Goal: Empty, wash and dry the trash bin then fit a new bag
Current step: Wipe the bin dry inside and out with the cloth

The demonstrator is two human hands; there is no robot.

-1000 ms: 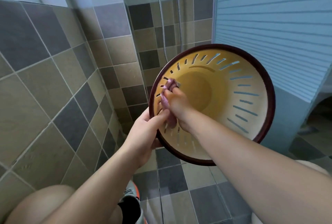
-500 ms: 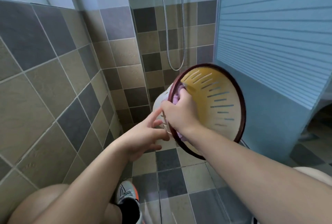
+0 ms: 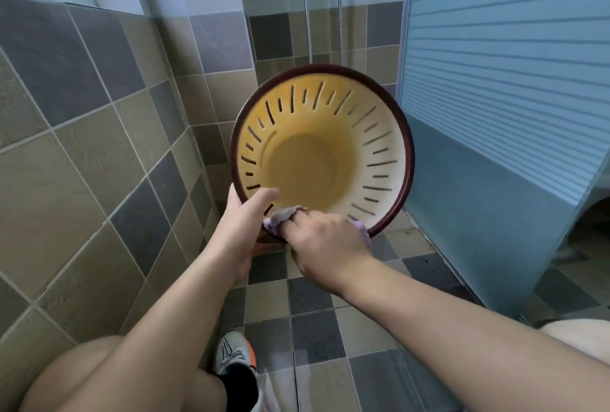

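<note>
Trash bin [image 3: 321, 150]: round, yellow inside, dark red-brown rim, slotted wall. Held up off the floor, tipped so its open mouth faces the camera; the solid bottom is visible and holds nothing.

Left hand [image 3: 242, 225]: grasps the lower-left rim, thumb hooked over into the inside, remaining fingers behind the wall and out of sight.

Right hand [image 3: 325, 240]: at the lower rim, just beside the left hand, fingers curled around a pale purple cloth [image 3: 280, 218]. Cloth is pressed against the inner wall near the rim; a second bit of it shows on the far side of the hand. Slight motion blur on the rim.

Surroundings: tiled wall [image 3: 82, 147] in grey and tan to the left, matching tiled floor [image 3: 313, 329] below, frosted striped shower panel [image 3: 495, 81] to the right, shower hose [image 3: 305, 15] hanging behind the bin. A sneaker [image 3: 236, 355] with an orange heel stands on the floor below the arms.
</note>
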